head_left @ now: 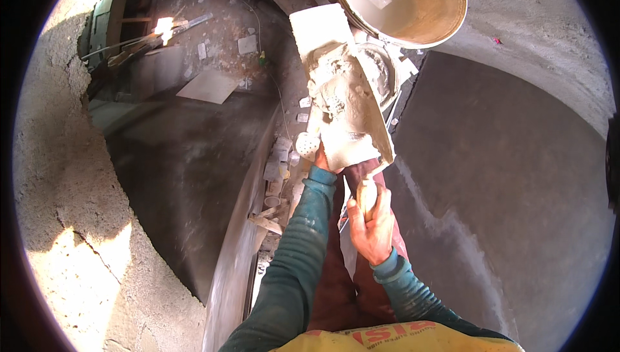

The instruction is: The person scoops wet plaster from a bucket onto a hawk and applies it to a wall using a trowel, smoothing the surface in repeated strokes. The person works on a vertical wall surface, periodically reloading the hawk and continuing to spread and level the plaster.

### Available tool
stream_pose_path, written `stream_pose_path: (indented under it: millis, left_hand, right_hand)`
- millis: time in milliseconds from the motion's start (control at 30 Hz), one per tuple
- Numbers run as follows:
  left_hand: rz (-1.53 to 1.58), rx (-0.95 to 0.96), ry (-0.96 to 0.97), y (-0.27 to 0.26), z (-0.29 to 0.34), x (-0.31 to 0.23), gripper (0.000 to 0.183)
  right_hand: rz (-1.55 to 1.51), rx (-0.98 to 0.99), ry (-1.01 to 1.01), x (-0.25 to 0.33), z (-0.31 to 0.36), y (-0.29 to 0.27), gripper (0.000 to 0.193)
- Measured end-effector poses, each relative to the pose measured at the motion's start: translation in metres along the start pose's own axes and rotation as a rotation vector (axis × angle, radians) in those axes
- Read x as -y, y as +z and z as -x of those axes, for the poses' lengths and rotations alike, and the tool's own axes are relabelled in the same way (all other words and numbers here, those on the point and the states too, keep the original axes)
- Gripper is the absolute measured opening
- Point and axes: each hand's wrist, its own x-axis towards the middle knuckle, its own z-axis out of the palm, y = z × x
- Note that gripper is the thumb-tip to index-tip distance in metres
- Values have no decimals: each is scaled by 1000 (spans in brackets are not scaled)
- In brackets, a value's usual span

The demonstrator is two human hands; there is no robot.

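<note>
Above the person's knees, the plastering hawk (349, 116) carries lumpy grey wet mortar; left hand (321, 157) grips under it, right hand (371, 223) fingers closed around a trowel handle (366, 196).

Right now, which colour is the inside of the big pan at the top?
Brownish orange inside the pan, with grey liquid; head view.

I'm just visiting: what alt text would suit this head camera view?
Seen from above, a person's right hand grips a trowel handle while the left hand steadies a flat board heaped with wet grey mortar. A round pan sits just beyond, among rough plastered walls.
</note>
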Motion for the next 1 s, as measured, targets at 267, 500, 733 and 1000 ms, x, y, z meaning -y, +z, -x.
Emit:
stream_pose_path:
  millis: [267,500,733,1000]
  left_hand:
    - [1,22,13,-15,0,-6,60]
    - [20,48,26,-40,25,-15,63]
    - [23,69,20,-57,42,-33,65]
    - [2,53,-43,-78,73,-33,67]
  right_hand:
    - [-9,64,-135,14,11,-34,51]
    - [-43,63,-662,-47,-92,-65,35]
    - [349,-240,-1074,-53,-227,-34,64]
    - [338,-87,-919,-93,-247,-35,72]
